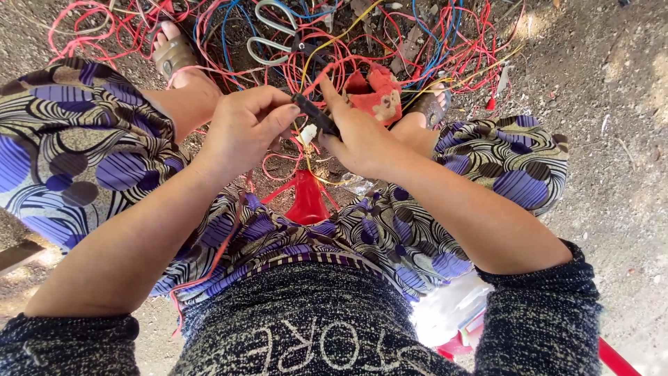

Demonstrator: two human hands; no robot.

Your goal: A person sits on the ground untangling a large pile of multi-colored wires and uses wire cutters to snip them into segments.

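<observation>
Here, the head view looks straight down on a seated person's lap and two bare hands. The left hand (243,129) and the right hand (358,136) meet in the middle of the view, above the gap between the knees. Both hold a short black part (316,115) that lies slantwise between them. The left fingers (282,118) are curled and pinch its near-left end; the right fingers are clenched about its right end, thumb on top. A red wire (323,73) runs from the black part toward the far side. Whether the wire is fixed to the part, I cannot tell.

Beneath the hands, near the lap, stands a red cone-shaped piece (306,198), with thin yellow and red strands above it. Just beyond the right hand lies a red fabric scrap (376,94).

On the ground at the far side spreads a tangle of wires (431,49), mostly red, with blue and yellow among them. Scissors with pale handles (271,31) lie on this tangle, far of the hands. Two sandalled feet show there: one far left (174,52), one far right (431,104).

The skirt (90,146) has a purple, black and cream pattern and covers both knees. The sleeves (543,320) are dark speckled knit. The ground is bare dirt (612,104).
</observation>
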